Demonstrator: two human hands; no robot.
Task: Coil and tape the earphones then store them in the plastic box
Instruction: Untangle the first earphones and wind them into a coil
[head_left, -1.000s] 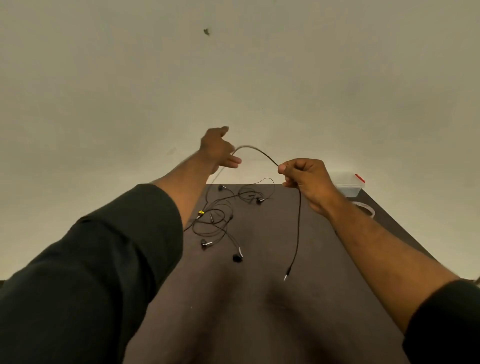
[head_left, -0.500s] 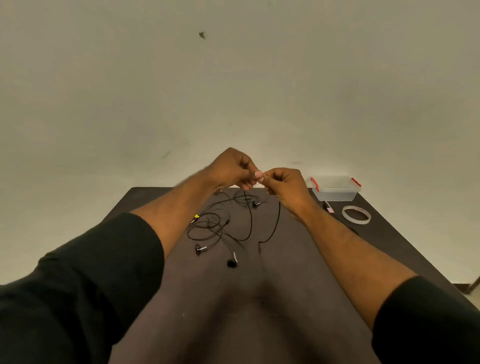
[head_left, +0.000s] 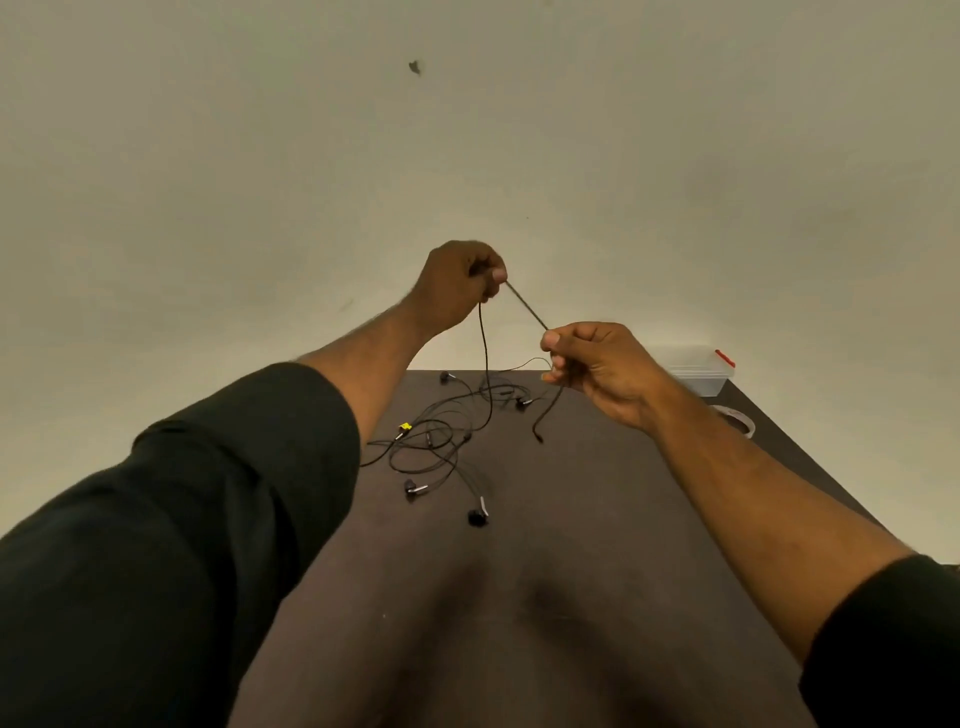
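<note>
A black earphone cable (head_left: 525, 306) runs taut between my two raised hands above the dark table (head_left: 571, 597). My left hand (head_left: 457, 286) pinches it at the top, and a strand hangs from there into the tangle of black earphones (head_left: 441, 441) lying on the table. Lower and to the right, my right hand (head_left: 597, 369) grips the cable, whose plug end (head_left: 540, 434) dangles below the fist. A clear plastic box (head_left: 696, 371) with red clips stands at the far right corner, partly behind my right wrist.
A white roll of tape (head_left: 737, 418) lies near the table's right edge, just in front of the box. A yellow tag (head_left: 404, 427) marks one cable in the tangle. A plain wall rises behind the table.
My hands, pinched close together half a second ago, have moved apart: the left rose up and back, the right stayed lower, and the cable between them is now stretched straight.
</note>
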